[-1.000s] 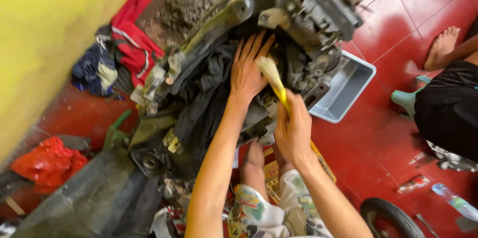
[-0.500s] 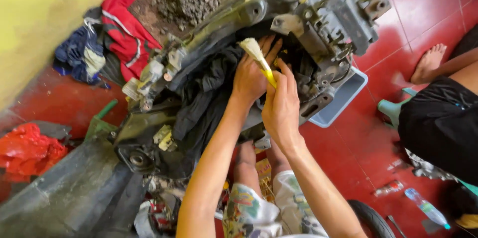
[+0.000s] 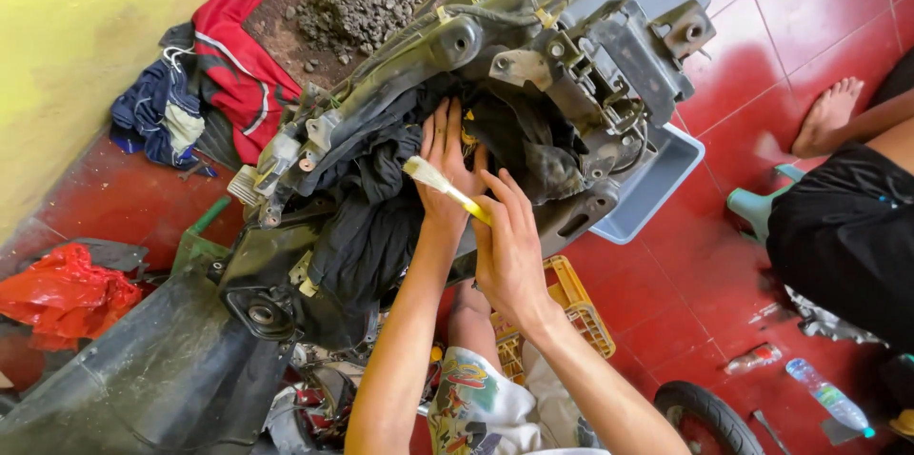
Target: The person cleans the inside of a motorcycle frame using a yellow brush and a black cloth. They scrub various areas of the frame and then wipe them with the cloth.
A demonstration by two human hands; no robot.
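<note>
Hands meet over the stripped motorcycle frame, which lies across the red tiled floor; the left hand lies flat with fingers spread on the black cloth stuffed into the frame's middle, gripping nothing; the right hand, just near of it, has its fingers stretched out loosely while the thumb side pinches the yellow handle of a small brush; the brush runs slantwise from that pinch up and to the left, its pale bristle tip lying across the back of the left hand; a grey plastic tray sits under the frame's right side, and a yellow crate stands near the right forearm; another person's bare foot rests on the tiles at far right; red and blue clothes lie heaped by the yellow wall on the left.
</note>
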